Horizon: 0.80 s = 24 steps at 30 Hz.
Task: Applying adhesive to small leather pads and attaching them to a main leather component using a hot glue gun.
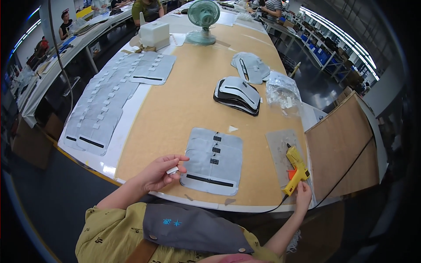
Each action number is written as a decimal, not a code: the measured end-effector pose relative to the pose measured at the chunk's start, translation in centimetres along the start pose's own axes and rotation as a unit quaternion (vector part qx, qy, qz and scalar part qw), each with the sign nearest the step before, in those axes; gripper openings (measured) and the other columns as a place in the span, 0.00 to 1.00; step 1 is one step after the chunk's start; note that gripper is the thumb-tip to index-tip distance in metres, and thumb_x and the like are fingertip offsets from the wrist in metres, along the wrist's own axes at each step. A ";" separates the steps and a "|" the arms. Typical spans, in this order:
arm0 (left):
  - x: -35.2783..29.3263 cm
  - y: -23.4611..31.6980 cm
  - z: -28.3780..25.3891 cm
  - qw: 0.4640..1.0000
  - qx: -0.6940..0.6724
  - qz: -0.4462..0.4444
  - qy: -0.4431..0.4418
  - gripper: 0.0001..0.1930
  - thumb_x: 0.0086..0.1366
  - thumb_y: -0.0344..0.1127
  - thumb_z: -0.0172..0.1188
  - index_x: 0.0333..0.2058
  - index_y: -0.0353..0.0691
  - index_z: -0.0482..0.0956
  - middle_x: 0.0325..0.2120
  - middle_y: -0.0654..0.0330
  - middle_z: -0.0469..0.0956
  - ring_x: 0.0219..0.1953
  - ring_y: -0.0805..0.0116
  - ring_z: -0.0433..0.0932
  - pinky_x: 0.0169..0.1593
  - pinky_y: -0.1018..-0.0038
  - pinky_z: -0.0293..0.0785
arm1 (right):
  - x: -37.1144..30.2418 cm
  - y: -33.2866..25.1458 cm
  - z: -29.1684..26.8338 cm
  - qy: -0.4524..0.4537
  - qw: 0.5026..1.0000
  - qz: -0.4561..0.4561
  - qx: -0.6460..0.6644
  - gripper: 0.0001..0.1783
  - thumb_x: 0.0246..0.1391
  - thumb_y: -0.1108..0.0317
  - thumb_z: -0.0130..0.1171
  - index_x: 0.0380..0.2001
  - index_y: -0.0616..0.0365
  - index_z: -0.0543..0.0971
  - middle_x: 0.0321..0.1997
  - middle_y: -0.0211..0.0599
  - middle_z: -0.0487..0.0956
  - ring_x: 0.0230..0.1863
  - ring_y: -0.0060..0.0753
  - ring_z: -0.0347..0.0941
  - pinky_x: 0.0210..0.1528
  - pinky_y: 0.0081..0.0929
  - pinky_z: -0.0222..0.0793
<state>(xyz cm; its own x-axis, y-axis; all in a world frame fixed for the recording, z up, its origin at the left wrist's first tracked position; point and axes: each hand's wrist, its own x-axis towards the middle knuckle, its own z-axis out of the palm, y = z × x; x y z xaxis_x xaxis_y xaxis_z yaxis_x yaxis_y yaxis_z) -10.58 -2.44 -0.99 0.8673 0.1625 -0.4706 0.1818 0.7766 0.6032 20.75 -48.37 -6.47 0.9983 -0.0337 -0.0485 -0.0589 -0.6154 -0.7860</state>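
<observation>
Head view: the left hand point(153, 175) is above the near edge of the tan-topped worktable point(149, 136), pinching a small white rectangular piece point(172, 170) between thumb and fingers, with the index finger stretched out toward the right; just beyond that fingertip, between the two hands, lies a light-grey fabric panel with rounded corners point(199, 151), flat on the table, with three small black patches point(216, 150) in a column on it and a long black strip point(209, 180) across its nearer end.

The right hand point(304, 198) has its fingers at the lower end of a yellow glue gun with an orange trigger point(300, 168); they touch the handle, though I cannot tell whether they close around it; the gun lies with its dark nozzle pointing away from that hand, over a thin greyish flat sheet point(275, 151).

Beyond the left hand, along the table's left side, overlapping light-grey panels with small white tabs point(94, 103) are spread out; ahead of both hands, past the fabric panel, sits a stack of grey and black padded pieces point(237, 94), with a crumpled clear plastic bag point(284, 90) just beside it; farthest from the hands stand a white box-shaped container point(154, 35) and a green desk fan point(204, 17); right of the right hand is a brown wooden board point(346, 144).
</observation>
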 end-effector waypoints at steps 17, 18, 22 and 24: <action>1.1 -2.7 -0.4 0.993 -0.038 0.018 -0.114 0.15 0.73 0.28 0.43 0.56 0.37 0.66 0.39 0.63 0.71 0.33 0.77 0.70 0.34 0.84 0.70 | -17.3 -27.5 5.2 -0.714 0.428 -0.346 0.433 0.41 0.57 0.38 0.61 0.48 0.74 0.74 0.28 0.43 0.78 0.21 0.31 0.73 0.27 0.30 0.69; 0.8 -2.7 -0.2 0.993 -0.040 0.021 -0.107 0.15 0.73 0.28 0.43 0.56 0.37 0.66 0.39 0.63 0.71 0.33 0.77 0.70 0.34 0.84 0.70 | -17.0 -28.4 6.1 -0.752 0.343 -0.373 0.422 0.43 0.57 0.37 0.60 0.50 0.75 0.73 0.28 0.41 0.78 0.24 0.32 0.75 0.28 0.29 0.69; -0.2 -2.1 1.0 0.998 0.029 0.004 -0.058 0.19 0.73 0.29 0.47 0.61 0.37 0.63 0.49 0.56 0.72 0.52 0.67 0.76 0.51 0.80 0.77 | -17.4 -30.0 8.5 -0.751 0.229 -0.414 0.461 0.49 0.51 0.42 0.68 0.55 0.83 0.71 0.36 0.49 0.82 0.25 0.37 0.78 0.24 0.30 0.68; -0.7 -1.8 1.3 0.997 0.049 -0.007 -0.066 0.22 0.74 0.30 0.48 0.64 0.37 0.60 0.55 0.53 0.72 0.59 0.64 0.74 0.57 0.78 0.76 | -17.4 -28.6 9.6 -0.771 0.285 -0.374 0.430 0.31 0.57 0.59 0.68 0.54 0.73 0.75 0.26 0.37 0.80 0.24 0.32 0.76 0.28 0.23 0.69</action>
<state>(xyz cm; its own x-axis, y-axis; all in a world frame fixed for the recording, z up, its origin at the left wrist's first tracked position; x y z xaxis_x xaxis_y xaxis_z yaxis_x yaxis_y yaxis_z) -10.88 -4.79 -0.91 0.9168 0.0654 -0.3939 0.2328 0.7140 0.6603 5.01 -22.67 10.93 -0.4154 0.6469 0.6395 -0.4734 0.4466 -0.7592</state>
